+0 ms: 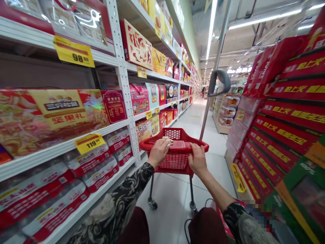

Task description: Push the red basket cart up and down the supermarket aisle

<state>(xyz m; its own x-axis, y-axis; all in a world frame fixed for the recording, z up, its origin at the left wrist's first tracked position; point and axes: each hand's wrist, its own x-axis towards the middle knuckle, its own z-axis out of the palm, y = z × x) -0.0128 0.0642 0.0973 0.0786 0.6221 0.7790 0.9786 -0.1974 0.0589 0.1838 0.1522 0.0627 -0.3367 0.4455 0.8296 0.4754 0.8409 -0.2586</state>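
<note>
A red plastic shopping cart with a perforated basket stands right in front of me on metal legs and casters. My left hand is on the left part of its handle rim, with its fingers over a crumpled whitish cloth. The cloth lies against the rim, partly hidden under the fingers. On the right, my right hand is closed around the cart's rim, thumb on the inner side. A flat panel in the handle shows between both hands.
Shelves of boxed goods line the left, with bottled-water packs low down. Stacked red cartons stand at right. A slanted pole with a grey handle rises beyond the cart. The aisle floor runs ahead; a dark cord lies below.
</note>
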